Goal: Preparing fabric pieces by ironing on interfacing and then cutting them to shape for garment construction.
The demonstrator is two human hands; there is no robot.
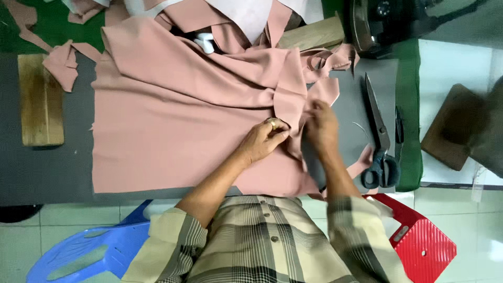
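Near the table's [47,173] front edge, both hands, left [264,139] and right [320,128], pinch a fold of the already cut pink cloth [173,131], scissors [380,141] idle alongside, apparently mid-job.

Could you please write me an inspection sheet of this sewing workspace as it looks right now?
Surface: grey table top, green mat at its right edge.
Job's things: large dusty-pink fabric piece, folded strip at its right edge.
Clutter: grey-handled metal scissors, two wooden blocks, pink fabric scraps, dark iron.
Fingers: left hand and right hand both pinch the fabric's fold.
Cables: nothing seen.
Surroundings: blue plastic stool, red plastic stool, tiled floor.
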